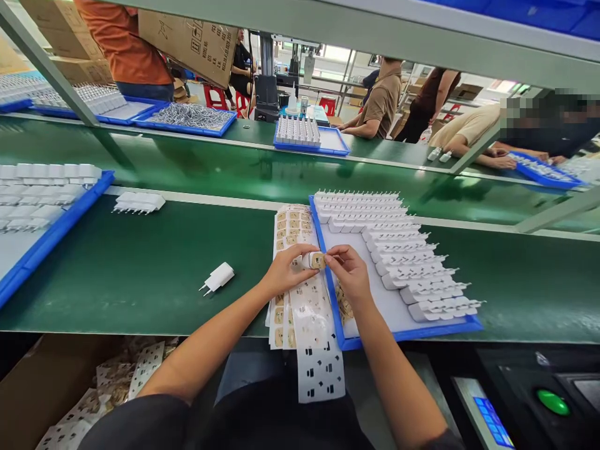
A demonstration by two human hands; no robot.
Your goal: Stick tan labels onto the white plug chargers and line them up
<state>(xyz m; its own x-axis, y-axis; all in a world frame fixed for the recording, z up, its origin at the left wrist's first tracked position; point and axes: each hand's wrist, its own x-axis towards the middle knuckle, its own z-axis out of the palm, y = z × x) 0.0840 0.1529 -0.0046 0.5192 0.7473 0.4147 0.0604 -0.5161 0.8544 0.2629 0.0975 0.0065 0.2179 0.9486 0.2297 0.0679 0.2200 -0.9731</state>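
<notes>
A long green table is seen across the foreground, with a second green run behind it at twelve o'clock. Grey metal struts and an overhead shelf are set above the line. At one o'clock, seated co-workers are placed along the far side. Cardboard boxes are stacked at eleven o'clock, and red stools stand on the pale floor beyond. Bright daylight is admitted from the back of the hall. A green button is mounted at five o'clock.
</notes>
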